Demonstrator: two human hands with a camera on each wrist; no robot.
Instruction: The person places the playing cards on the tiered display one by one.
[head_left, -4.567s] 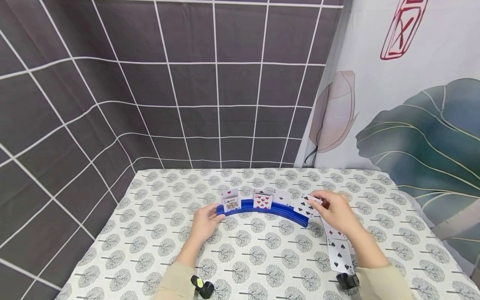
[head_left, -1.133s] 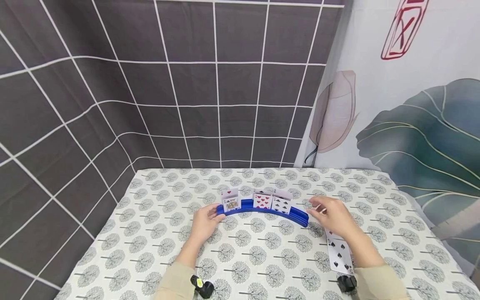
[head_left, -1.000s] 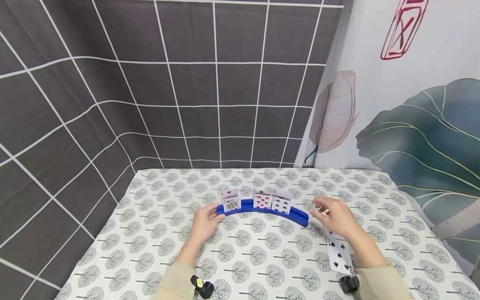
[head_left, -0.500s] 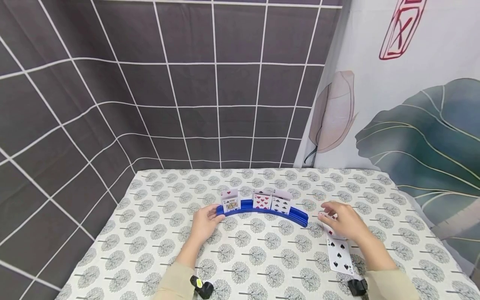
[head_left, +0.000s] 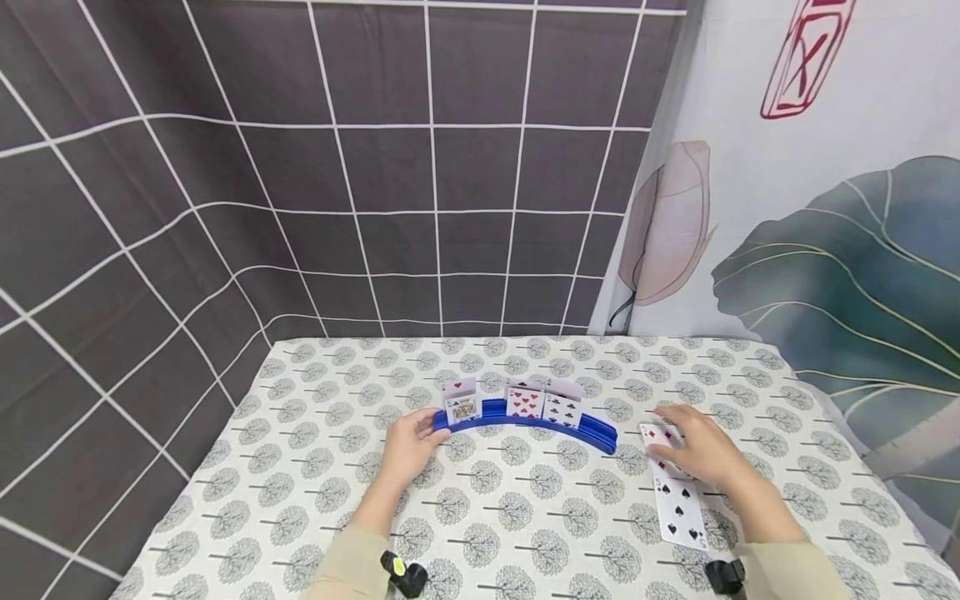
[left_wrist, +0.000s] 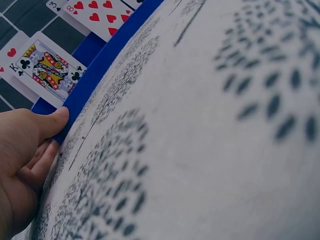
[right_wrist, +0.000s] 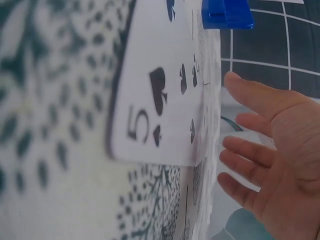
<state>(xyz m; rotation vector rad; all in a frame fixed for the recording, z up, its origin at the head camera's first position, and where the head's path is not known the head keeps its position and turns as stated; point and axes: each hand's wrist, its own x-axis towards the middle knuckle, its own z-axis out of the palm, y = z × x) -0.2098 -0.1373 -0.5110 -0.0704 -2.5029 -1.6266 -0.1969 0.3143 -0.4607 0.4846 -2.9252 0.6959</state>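
Note:
My left hand (head_left: pixel 408 450) pinches the left end of a curved blue card holder (head_left: pixel 598 433), thumb on its front. Standing in the holder are a king of clubs (left_wrist: pixel 47 70), an eight of hearts (left_wrist: pixel 97 17) and a card of clubs (head_left: pixel 561 411). Further cards show behind them, among them a heart card (left_wrist: pixel 11 50). My right hand (head_left: pixel 701 450) is over a diamonds playing card (head_left: pixel 649 435), partly hiding it. In the right wrist view its fingers are spread and loosely bent, with nothing between them. A five of spades (head_left: pixel 680 518) lies face up just nearer.
A white cloth with a tree print covers the table (head_left: pixel 510 525). Behind it hangs a dark grey curtain (head_left: pixel 382 175) with a white grid. A pale curtain (head_left: pixel 750 208) with leaf drawings hangs at the right. Each wrist wears a small black camera (head_left: pixel 405 575).
The clubs card that my right hand held now stands in the holder. That hand has let go and moved right and down to the diamonds card. My left hand stays put.

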